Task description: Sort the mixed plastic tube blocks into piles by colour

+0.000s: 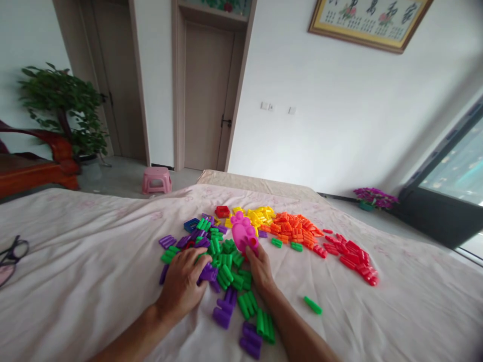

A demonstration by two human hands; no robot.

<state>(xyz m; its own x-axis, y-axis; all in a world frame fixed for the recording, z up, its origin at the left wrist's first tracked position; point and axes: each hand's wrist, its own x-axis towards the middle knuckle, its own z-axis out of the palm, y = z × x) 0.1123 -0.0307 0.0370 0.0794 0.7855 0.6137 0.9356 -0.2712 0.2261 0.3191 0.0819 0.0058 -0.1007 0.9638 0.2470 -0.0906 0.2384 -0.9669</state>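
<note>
My right hand (261, 270) pinches the lower end of a pink paw-shaped plastic piece (241, 230), raised a little over the pile. My left hand (184, 275) is closed around a purple plastic block (208, 272) at the pile's left side; part of its fingers is hidden. Between and around both hands lie mixed green blocks (225, 275) and purple blocks (222, 318), each shaped like joined tubes. One slim green piece (313, 304) rests apart on the right.
Yellow blocks (262, 216), orange blocks (296, 227) and red blocks (354, 256) form heaps behind and to the right. A blue frame-like piece (191, 224) and a dark red one (222, 211) sit at the back. Eyeglasses (17, 251) lie far left on the cloth (94, 246).
</note>
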